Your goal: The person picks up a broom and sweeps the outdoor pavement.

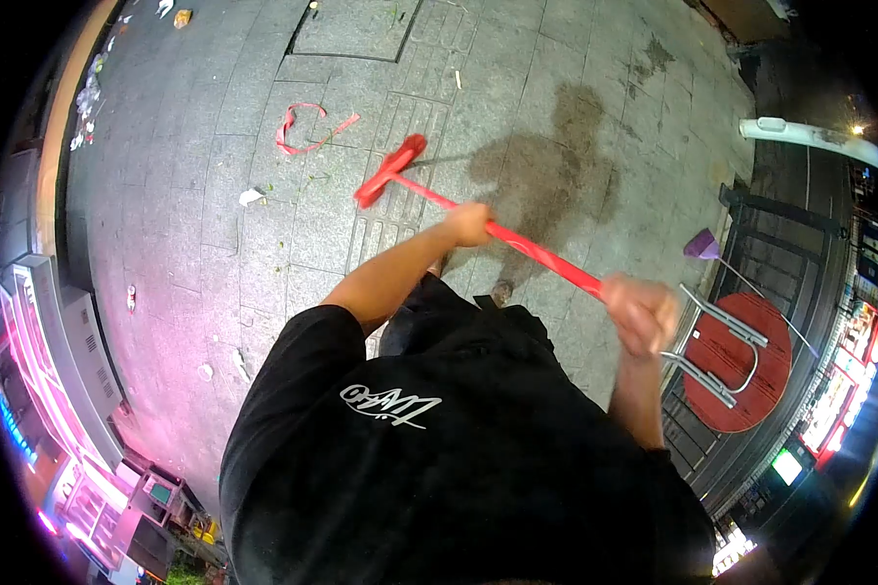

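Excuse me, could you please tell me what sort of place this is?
Most likely a paved street or walkway beside shops, at night: stone paving slabs, scattered litter and brightly lit shopfronts.

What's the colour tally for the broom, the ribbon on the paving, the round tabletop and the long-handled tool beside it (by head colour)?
Red: 3 (broom, ribbon, round tabletop)
Purple: 1 (long-handled tool)
Total: 4
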{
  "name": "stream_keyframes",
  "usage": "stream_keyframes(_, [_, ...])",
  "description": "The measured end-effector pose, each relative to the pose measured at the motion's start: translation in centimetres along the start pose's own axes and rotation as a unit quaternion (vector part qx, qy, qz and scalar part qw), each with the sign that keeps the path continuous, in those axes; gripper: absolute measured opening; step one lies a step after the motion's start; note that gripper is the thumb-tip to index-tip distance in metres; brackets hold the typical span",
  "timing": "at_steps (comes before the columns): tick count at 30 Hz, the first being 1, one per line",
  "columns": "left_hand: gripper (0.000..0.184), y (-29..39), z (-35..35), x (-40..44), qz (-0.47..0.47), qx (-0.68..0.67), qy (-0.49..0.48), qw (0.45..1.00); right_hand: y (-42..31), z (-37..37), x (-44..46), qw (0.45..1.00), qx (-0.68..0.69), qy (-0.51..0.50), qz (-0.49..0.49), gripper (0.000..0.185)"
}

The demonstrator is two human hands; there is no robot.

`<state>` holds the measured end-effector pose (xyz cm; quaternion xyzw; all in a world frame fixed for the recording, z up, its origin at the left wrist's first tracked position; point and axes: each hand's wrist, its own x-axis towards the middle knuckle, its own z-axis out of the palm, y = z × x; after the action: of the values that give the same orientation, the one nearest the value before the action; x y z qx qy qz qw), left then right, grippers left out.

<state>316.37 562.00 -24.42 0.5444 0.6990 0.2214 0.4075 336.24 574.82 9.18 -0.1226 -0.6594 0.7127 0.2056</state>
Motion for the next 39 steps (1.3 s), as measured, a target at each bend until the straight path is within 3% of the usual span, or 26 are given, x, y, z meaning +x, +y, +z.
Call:
stream_keyframes(2, [0.02,-3.5,-2.3,-2.0,-0.076,0.051,-0.01,0.996,5.0,0.4,0.6,0.997,0.071,0.007,0.022,0.036])
stream_keyframes(4, [0.024,-6.3,-4.5,-5.0,-0.175,0.05,-0.018,0.983,9.9,1.4,0.4,0.995,0.045,0.048,0.079,0.036])
stream_keyframes(6, [0.027,-10.2,-4.5,-7.4,-0.194,0.098,0.014,0.976,12.3,3.0,-0.5,0.991,0.087,0.043,0.097,0.033])
stream_keyframes(8, [0.028,-9.3,-6.1,-8.1,-0.187,0.098,0.034,0.977,11.9,1.6,1.0,0.985,0.124,0.035,0.111,0.03])
stream_keyframes(10, [0.025,-6.4,-7.2,-7.1,-0.163,0.101,0.058,0.98,8.9,-0.6,1.4,0.982,0.18,0.029,0.05,0.023])
stream_keyframes(12, [0.022,0.5,-10.2,-3.7,-0.127,0.074,0.098,0.984,4.3,-5.0,2.5,0.988,0.151,0.008,-0.036,0.024])
stream_keyframes(13, [0.02,3.7,-11.4,-1.8,-0.1,0.064,0.102,0.988,1.2,-5.7,3.3,0.988,0.089,0.069,-0.107,0.027])
stream_keyframes(15, [0.019,9.0,-12.1,2.6,-0.035,0.049,0.115,0.992,-5.6,-7.6,4.6,0.98,0.028,0.094,-0.176,0.033])
stream_keyframes(17, [0.018,13.2,-12.6,7.9,0.037,0.037,0.122,0.991,-10.1,-10.0,5.6,0.976,0.037,0.046,-0.209,0.036])
stream_keyframes(22, [0.021,17.2,-13.0,22.3,0.145,-0.032,0.16,0.976,-11.3,-15.0,10.9,0.964,-0.025,0.004,-0.264,0.034])
stream_keyframes(24, [0.024,15.8,-13.2,28.4,0.163,-0.055,0.166,0.971,-9.2,-18.0,15.1,0.956,-0.144,0.011,-0.254,0.03])
stream_keyframes(26, [0.032,13.3,-14.0,33.7,0.135,-0.073,0.14,0.978,-5.5,-21.9,19.5,0.965,-0.188,0.058,-0.171,0.027])
stream_keyframes(27, [0.039,10.9,-14.1,36.4,0.109,-0.049,0.103,0.987,-3.2,-23.4,22.0,0.98,-0.113,0.075,-0.146,0.027])
stream_keyframes(29, [0.038,8.4,-16.5,38.0,-0.054,-0.033,0.034,0.997,1.8,-27.4,25.8,0.991,0.023,0.076,-0.105,0.028])
stream_keyframes(30, [0.039,5.4,-16.1,39.5,-0.051,0.037,0.048,0.997,4.1,-29.7,27.8,0.99,0.079,0.058,-0.103,0.028])
stream_keyframes(31, [0.042,6.1,-18.2,38.5,-0.114,0.018,0.046,0.992,6.0,-31.8,29.4,0.99,0.083,0.052,-0.105,0.028])
stream_keyframes(33, [0.045,3.3,-18.3,39.2,-0.206,0.035,0.074,0.975,8.9,-35.5,31.7,0.989,0.144,0.009,0.014,0.03])
stream_keyframes(34, [0.045,3.2,-18.7,39.0,-0.211,0.036,0.072,0.974,9.5,-36.7,32.4,0.989,0.149,0.008,0.016,0.03])
stream_keyframes(37, [0.031,5.4,-19.8,39.1,-0.2,0.079,0.21,0.954,9.0,-41.3,35.2,0.954,0.297,0.033,0.007,0.032])
stream_keyframes(39, [0.029,10.1,-22.4,41.0,-0.208,0.046,0.218,0.952,4.7,-44.1,37.7,0.977,0.199,-0.023,-0.075,0.031])
